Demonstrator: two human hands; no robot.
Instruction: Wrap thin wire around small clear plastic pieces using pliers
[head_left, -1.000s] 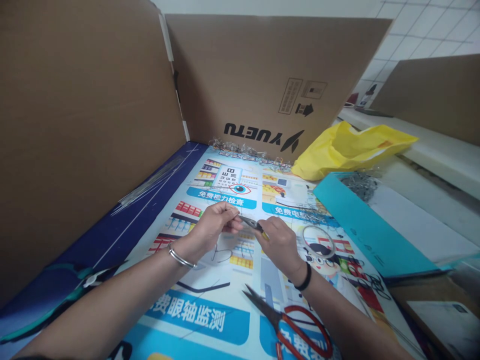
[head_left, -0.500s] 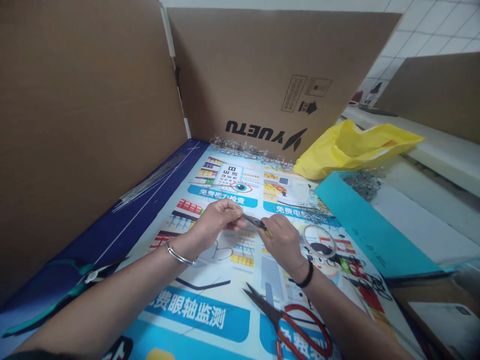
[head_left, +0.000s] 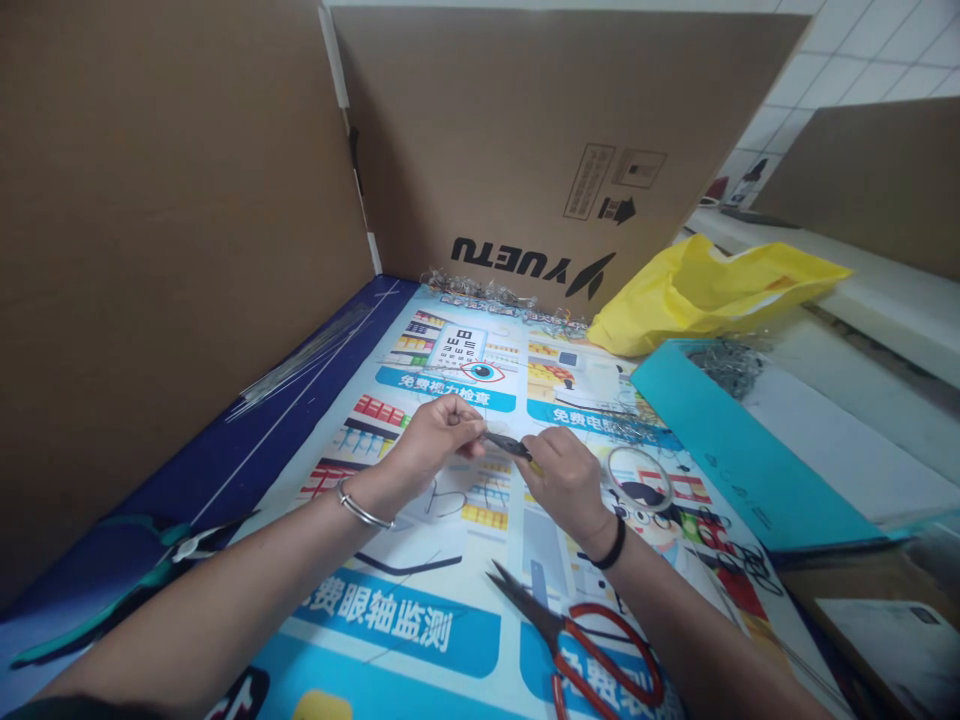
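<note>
My left hand [head_left: 431,443] is closed in a pinch on a thin wire that loops down below it over the printed poster [head_left: 420,620]. My right hand [head_left: 564,478] is wrapped round small pliers [head_left: 510,446] with a yellow handle tip, the dark jaws pointing left at my left fingertips. Both hands hover just above the middle of the poster. A silver bangle sits on my left wrist, a black band on my right.
Red-handled scissors [head_left: 592,650] lie near my right forearm. Green-handled pliers [head_left: 142,580] lie at the left. A tape ring [head_left: 639,478], a yellow bag [head_left: 705,290], a teal folder [head_left: 742,450] with wire bits, and cardboard walls [head_left: 172,220] surround the spot.
Hands stay almost where they were; the view has shifted slightly and the pliers' jaws remain at my left fingertips.
</note>
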